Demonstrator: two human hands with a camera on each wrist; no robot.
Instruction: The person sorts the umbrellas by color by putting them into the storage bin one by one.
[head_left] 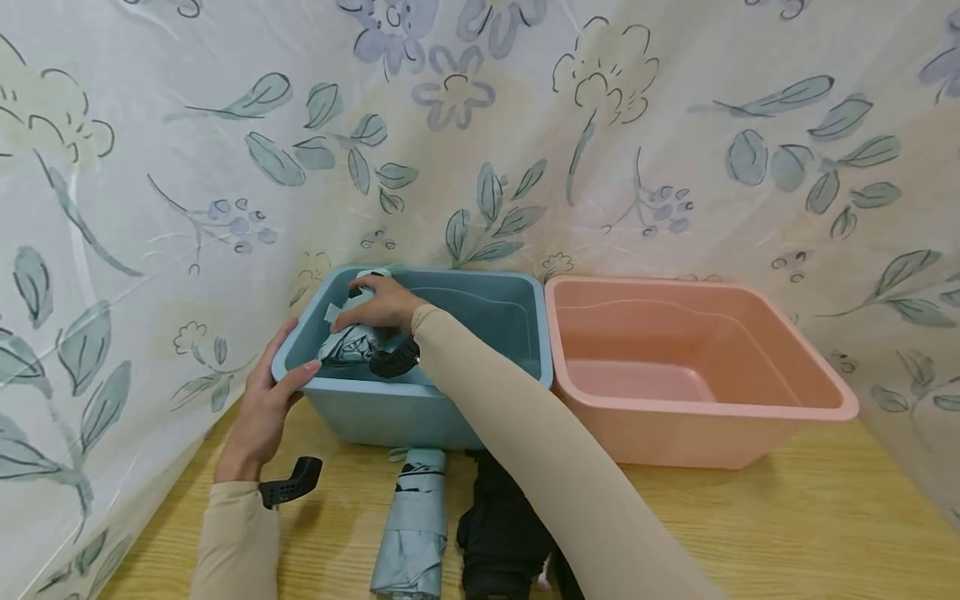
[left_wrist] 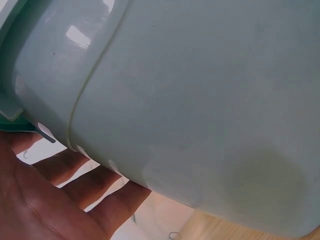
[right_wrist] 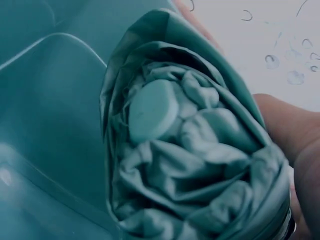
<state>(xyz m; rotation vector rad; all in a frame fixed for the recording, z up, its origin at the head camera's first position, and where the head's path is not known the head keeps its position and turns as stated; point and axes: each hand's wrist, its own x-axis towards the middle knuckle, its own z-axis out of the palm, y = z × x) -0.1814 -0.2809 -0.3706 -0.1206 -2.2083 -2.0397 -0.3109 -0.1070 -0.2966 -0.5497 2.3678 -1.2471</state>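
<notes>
In the head view my right hand (head_left: 381,303) reaches into the left end of the blue bin (head_left: 397,408) and grips a folded light-blue umbrella (head_left: 351,343). The right wrist view looks onto that umbrella's gathered cloth end, where a pale round tip (right_wrist: 152,111) shows among the folds. My left hand (head_left: 266,398) holds the bin's front left corner, thumb over the rim and fingers along the outer wall. Seen from the left wrist, those fingers (left_wrist: 117,205) reach along the bin's underside edge. The umbrella's far end is partly hidden by my right hand.
A pink bin (head_left: 705,433) stands right beside the blue one. On the wooden table (head_left: 330,533) before the blue bin lie another light-blue folded umbrella (head_left: 411,529) and a black folded umbrella (head_left: 498,533), partly under my right forearm. Floral cloth (head_left: 480,150) hangs behind.
</notes>
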